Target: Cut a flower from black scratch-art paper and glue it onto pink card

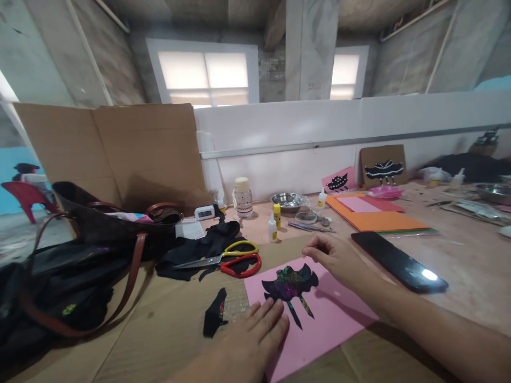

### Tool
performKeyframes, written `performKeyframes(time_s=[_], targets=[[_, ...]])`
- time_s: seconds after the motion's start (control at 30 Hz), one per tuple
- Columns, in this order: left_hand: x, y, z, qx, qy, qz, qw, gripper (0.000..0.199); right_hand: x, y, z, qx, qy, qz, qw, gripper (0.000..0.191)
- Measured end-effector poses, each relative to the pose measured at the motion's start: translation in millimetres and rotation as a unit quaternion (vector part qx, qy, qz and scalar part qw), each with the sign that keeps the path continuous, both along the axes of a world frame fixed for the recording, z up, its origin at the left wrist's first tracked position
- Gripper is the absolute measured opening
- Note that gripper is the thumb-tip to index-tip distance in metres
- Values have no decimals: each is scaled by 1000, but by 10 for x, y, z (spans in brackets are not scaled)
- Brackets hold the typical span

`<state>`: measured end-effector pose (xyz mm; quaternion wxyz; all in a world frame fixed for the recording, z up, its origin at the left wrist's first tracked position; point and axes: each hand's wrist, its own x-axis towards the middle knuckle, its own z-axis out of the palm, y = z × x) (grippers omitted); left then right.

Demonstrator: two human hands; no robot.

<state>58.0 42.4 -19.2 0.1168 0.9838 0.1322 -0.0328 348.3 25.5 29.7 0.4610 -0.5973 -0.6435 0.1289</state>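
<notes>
A pink sheet of paper (335, 330) lies at an angle on the cardboard before me. On it is a black cloth cut-out (289, 282) with wavy edges and coloured patches, with two narrow strips (294, 314) pointing down from it. My left hand (263, 327) rests flat on the sheet's left part, fingers stretched out and reaching the cut-out's lower edge. Above the sheet's upper right corner, my right hand (325, 254) has its fingers curled into a pinch; whatever they hold, if anything, is hidden. A black cloth scrap (215, 314) lies left of the sheet.
Scissors (239, 259) with yellow and red handles lie on black cloth (179, 258). A glue bottle (272, 229), glue stick (277, 215) and metal bowl (285, 201) stand behind. A phone (399, 261) and orange paper (375, 219) are right; a dark bag (99, 234) is left.
</notes>
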Motion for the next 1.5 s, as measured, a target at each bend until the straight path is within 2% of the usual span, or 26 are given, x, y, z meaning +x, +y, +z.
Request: performKeyframes(time_s=[0.07, 0.13, 0.23, 0.3, 0.47, 0.5, 0.57, 0.63, 0.7, 0.8, 0.9, 0.97, 1.03, 1.17, 1.23, 1.27, 1.3, 1.37, 1.43, 1.47, 1.5], targets=[[-51, -19, -29, 14, -29, 28, 999, 86, 6, -26, 29, -1, 2, -1, 1000, 25], [-160, -25, -97, 56, -44, 81, 994, 90, 23, -42, 53, 1, 5, -2, 1000, 26], [-300, -35, -166, 72, -6, 119, 990, 81, 74, -38, 64, 7, 8, -11, 1000, 27], [-303, -68, -126, 63, 24, 121, 990, 75, 110, -24, 59, 14, 11, -20, 1000, 28], [-27, -221, 229, 34, 80, 154, 984, 61, 128, -27, 70, 20, 4, -18, 1000, 28], [39, -242, 292, 26, 98, 163, 981, 63, 121, -35, 79, 20, 0, -17, 1000, 28], [156, -260, 362, 7, 110, 163, 980, 85, 109, -44, 96, 21, -9, -15, 1000, 30], [261, -250, 352, -14, 75, 166, 983, 102, 107, -39, 101, 25, -14, -17, 999, 31], [379, -225, 295, -27, 18, 168, 985, 106, 123, -18, 90, 30, -17, -21, 999, 32], [598, -181, 217, -36, -34, 170, 984, 108, 171, 18, 54, 37, -23, -30, 999, 31], [757, -140, 212, -56, -36, 189, 980, 103, 218, 30, 18, 41, -31, -30, 998, 29], [745, -126, 239, -72, -36, 189, 979, 99, 236, 24, 7, 38, -36, -27, 998, 30], [628, -141, 272, -80, -38, 188, 978, 99, 239, 15, 8, 33, -39, -24, 998, 33], [288, -316, 363, -102, 2, 133, 986, 94, 201, 1, 27, 23, -50, -11, 998, 35], [189, -447, 434, -135, 0, 45, 990, 88, 163, -9, 32, 15, -46, -1, 999, 35], [166, -507, 476, -160, -8, -14, 987, 74, 142, -15, 33, 10, -42, 4, 999, 34], [158, -557, 521, -188, -17, -68, 980, 60, 121, -22, 34, 6, -38, 8, 999, 34], [161, -613, 603, -239, -39, -146, 959, 48, 83, -36, 38, 4, -39, 12, 999, 32], [161, -606, 646, -250, -72, -147, 954, 46, 55, -47, 48, 3, -49, 8, 999, 30], [157, -585, 645, -230, -84, -113, 963, 47, 46, -50, 55, 2, -54, 4, 999, 30], [150, -560, 629, -196, -92, -52, 975, 53, 39, -52, 62, -1, -59, 2, 998, 30]])
